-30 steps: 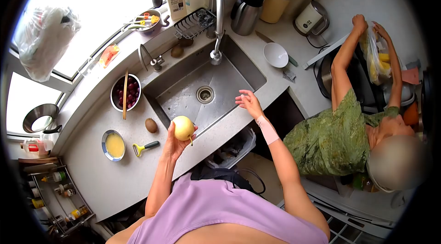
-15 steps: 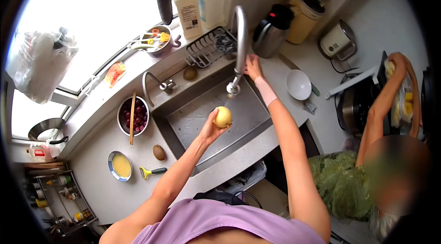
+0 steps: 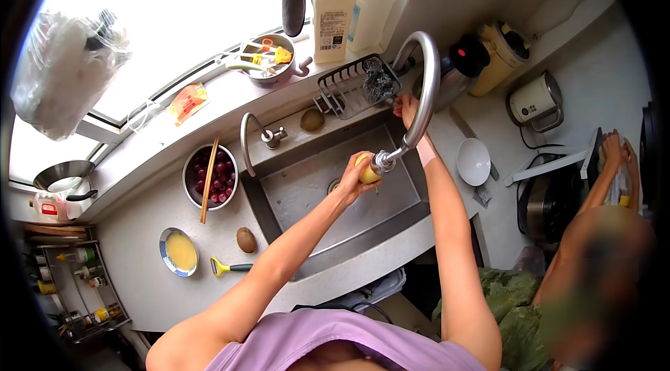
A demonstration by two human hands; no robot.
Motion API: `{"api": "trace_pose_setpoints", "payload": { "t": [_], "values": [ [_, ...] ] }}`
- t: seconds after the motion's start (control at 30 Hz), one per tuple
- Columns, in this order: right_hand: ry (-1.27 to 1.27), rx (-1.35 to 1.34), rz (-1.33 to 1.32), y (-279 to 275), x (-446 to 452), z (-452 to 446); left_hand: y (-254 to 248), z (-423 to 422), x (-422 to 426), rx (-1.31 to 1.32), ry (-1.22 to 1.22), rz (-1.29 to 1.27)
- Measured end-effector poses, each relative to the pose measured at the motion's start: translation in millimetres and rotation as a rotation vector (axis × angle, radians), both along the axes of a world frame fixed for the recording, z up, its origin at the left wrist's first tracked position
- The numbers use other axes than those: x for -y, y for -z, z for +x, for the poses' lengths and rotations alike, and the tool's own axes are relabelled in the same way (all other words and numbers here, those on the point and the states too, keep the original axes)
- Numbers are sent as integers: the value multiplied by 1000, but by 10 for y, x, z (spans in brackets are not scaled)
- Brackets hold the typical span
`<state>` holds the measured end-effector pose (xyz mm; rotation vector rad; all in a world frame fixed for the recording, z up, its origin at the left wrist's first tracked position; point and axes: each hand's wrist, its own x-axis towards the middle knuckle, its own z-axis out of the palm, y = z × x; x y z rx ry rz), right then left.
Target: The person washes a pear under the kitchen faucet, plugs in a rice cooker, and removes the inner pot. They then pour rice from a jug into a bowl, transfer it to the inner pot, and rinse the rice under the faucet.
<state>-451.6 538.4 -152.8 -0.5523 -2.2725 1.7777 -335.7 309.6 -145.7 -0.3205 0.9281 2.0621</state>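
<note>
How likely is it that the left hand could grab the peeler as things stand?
Probably not straight away: the left hand holds a yellow fruit at the faucet, so it would likely need freeing first. The peeler itself lies on the counter beside the sink, its head in plain view.

A pear [image 3: 368,171] sits in my left hand [image 3: 354,178] over the sink [image 3: 300,193] before me, a fruit bowl [image 3: 186,181] bearing chopsticks [image 3: 209,179] at left, a peeler [image 3: 222,268] nearer me, another bowl [image 3: 474,161] right, bottles [image 3: 332,20] behind.
</note>
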Motion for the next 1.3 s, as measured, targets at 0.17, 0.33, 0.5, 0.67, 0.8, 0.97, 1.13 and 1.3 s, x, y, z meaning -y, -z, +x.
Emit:
{"api": "trace_pose_setpoints", "payload": {
  "t": [0.17,0.33,0.5,0.67,0.8,0.97,1.13,1.3],
  "values": [
    [50,-66,-273,40,28,17,-43,-14,-90,19,-39,-26],
    [-15,-90,3,295,-120,-63,45,-28,-102,23,-54,-6],
    [-94,-121,262,325,-147,-54,-54,-53,-163,21,-63,-67],
    [128,-164,-122,543,17,192,-127,23,-181,-71,7,-238],
    [-328,-40,34,301,714,1418,-83,7,-316,-89,-83,-373],
    [226,107,-753,271,972,1418,177,231,-320,-722,-55,-860],
    [280,108,-680,300,1120,1464,157,209,-352,-1018,-213,-905],
    [-93,-131,-34,150,1224,1541,60,-90,-196,-220,-3,-401]
  ]
}}
